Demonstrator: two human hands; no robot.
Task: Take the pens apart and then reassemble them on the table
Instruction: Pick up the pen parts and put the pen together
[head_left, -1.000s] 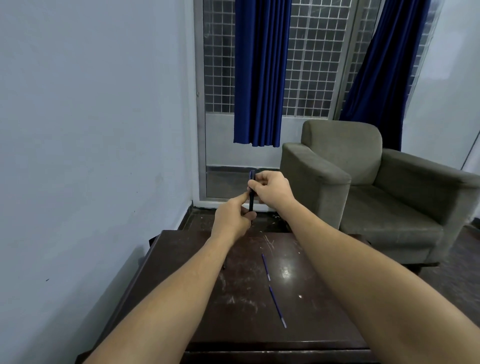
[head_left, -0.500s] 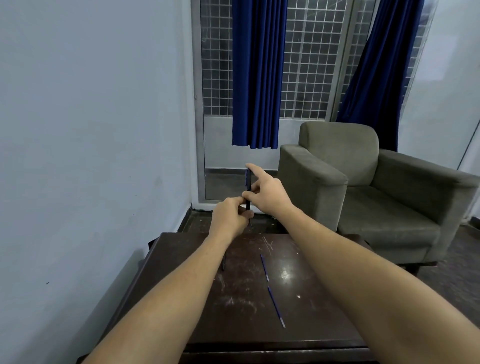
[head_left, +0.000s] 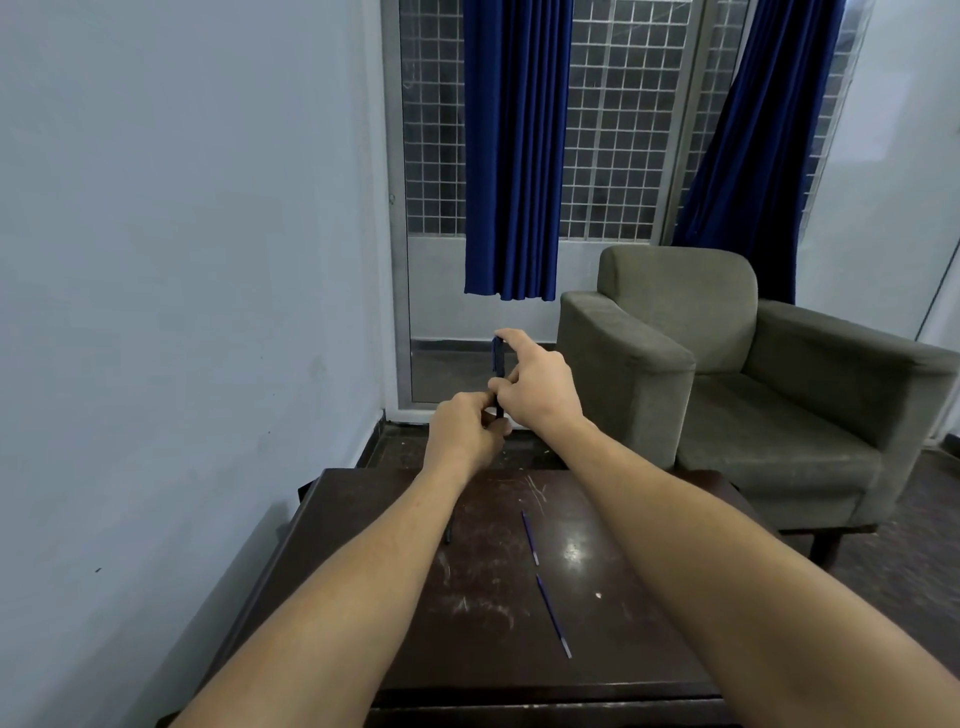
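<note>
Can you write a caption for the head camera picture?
Both hands hold a pen upright above the table, two refills lying there.

A second ago the right hand (head_left: 537, 387) was curled over the top of the upright dark blue pen (head_left: 498, 364), fingers folded around its upper end. Now that hand sits lower on the pen, pinching it near the middle, and its index finger (head_left: 511, 338) stretches out straight, the tip touching the pen's top end. More of the pen's upper half shows than before. The left hand (head_left: 467, 434) has closed tighter on the pen's lower end; its thumb, which stood up alongside the pen a second ago, is now folded down. Both hands have shifted slightly lower and left in the view
</note>
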